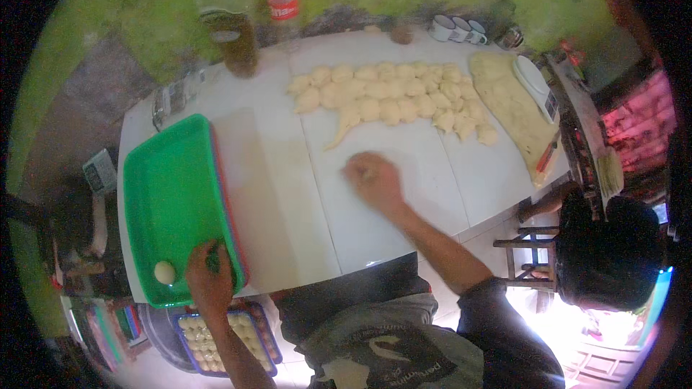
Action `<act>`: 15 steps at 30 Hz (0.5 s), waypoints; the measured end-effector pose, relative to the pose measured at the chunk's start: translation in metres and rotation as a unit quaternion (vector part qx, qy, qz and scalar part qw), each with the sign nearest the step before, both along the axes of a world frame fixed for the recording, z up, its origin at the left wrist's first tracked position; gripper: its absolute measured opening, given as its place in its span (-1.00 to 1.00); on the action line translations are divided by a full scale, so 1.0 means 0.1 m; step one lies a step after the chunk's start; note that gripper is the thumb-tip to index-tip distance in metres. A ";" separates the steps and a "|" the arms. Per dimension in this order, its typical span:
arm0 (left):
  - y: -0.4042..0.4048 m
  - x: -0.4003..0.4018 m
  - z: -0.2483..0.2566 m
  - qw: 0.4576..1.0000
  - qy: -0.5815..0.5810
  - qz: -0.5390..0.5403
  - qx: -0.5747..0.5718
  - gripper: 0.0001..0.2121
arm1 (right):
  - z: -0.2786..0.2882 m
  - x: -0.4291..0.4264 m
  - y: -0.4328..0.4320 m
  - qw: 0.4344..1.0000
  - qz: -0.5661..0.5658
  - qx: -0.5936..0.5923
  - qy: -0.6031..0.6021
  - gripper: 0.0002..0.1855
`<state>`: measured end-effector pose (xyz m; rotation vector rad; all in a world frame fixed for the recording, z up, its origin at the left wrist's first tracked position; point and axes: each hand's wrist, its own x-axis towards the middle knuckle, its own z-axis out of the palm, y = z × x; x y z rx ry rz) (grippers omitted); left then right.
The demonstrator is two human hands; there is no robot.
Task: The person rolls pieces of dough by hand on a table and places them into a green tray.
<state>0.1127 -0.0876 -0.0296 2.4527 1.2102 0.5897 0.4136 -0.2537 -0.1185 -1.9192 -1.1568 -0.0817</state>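
My left hand (pixel 210 275) is over the near right corner of a green plastic tray (pixel 167 189), its fingers curled with a dark green gap showing between them. What may lie beneath that palm is hidden. To its left, a smooth round dough ball (pixel 165 273) sits on the tray floor. My right hand (pixel 376 175) is curled low over the white tabletop (pixel 270 183) and blurred by motion. A pale spot shows between its fingers, too unclear to name. Beyond it lie rows of dough pieces (pixel 378 92) touching each other, one with a tail drawn out toward me.
A flat dough slab (pixel 508 102) lies at right, with a white kitchen scale (pixel 535 84) and a red-handled tool (pixel 549 151). Behind are enamel mugs (pixel 443 28), a bottle (pixel 283 2) and a brown-filled container (pixel 232 43). Below the table, a tray of dough balls (pixel 243 329); a wooden stool (pixel 532 259) at right.
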 end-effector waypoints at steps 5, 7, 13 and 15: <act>0.00 -0.02 -0.01 0.999 0.032 0.032 0.021 -0.80 | 0.02 -0.62 -0.78 0.982 0.133 -0.126 -0.045 -0.90; 0.01 -0.03 -0.02 1.000 -0.001 0.016 -0.012 -0.80 | 0.13 -0.38 -1.07 0.973 0.089 -0.194 -0.092 -0.89; -0.01 -0.06 -0.03 1.000 -0.019 0.006 0.013 -0.79 | 0.33 0.12 -0.21 0.991 -0.099 -0.046 0.072 -0.82; -0.03 -0.06 -0.02 1.000 -0.015 0.009 0.001 -0.78 | 0.40 -0.13 -0.13 0.995 -0.008 -0.064 0.078 -0.83</act>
